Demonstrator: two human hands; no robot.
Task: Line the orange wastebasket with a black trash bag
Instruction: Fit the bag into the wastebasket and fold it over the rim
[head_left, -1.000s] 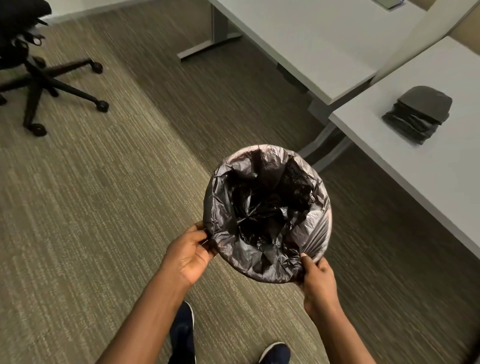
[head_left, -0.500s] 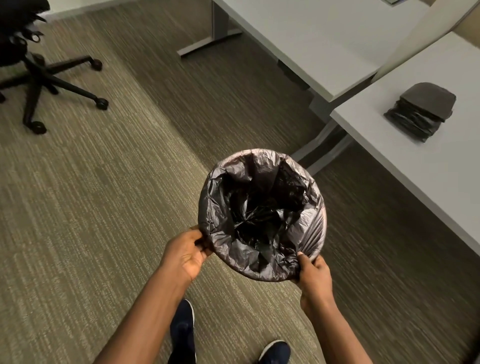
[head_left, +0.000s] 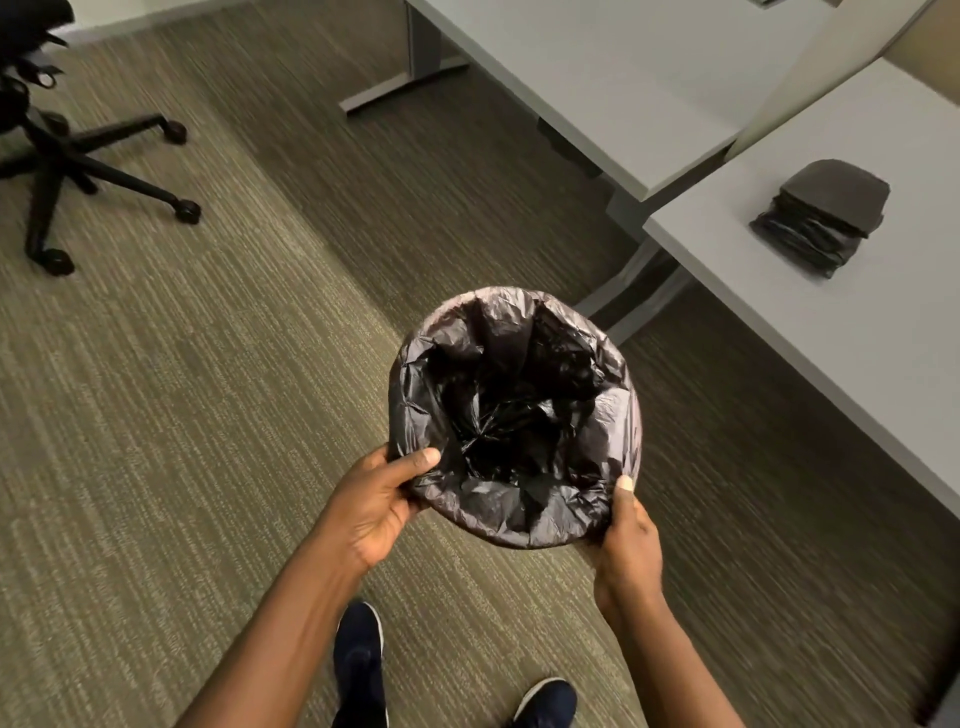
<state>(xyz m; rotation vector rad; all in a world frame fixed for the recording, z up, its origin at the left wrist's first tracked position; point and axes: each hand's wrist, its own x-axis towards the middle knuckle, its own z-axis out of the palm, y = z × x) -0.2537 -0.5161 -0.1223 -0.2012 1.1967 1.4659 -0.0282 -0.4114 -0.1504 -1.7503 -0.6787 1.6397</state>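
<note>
Already the black trash bag (head_left: 514, 410) is seen spread inside the wastebasket (head_left: 635, 415) and folded outward over its whole rim, so almost none of the basket's own wall shows from above; only a thin strip at the right edge can be made out. The basket is held up over the carpet (head_left: 208, 389), near the corner of the white desk (head_left: 831, 322). It is gripped at its near side by both hands: the left hand (head_left: 374, 506) is closed on the rim at the near left, thumb laid over the folded plastic, and the right hand (head_left: 631, 545) is clasped on the near right, thumb pressed against the fold.

The step in hand is judged to be the final seating of the liner. It would be done well if the overhang were pulled down evenly all round, slack were pushed toward the bottom, and trapped air were let out so the bag is not lifted back off the rim.

By count: one wastebasket, one fitted bag, one stack of folded bags (head_left: 821, 218) on the desk, two desks, one office chair (head_left: 62, 161), two hands, two shoes.
</note>
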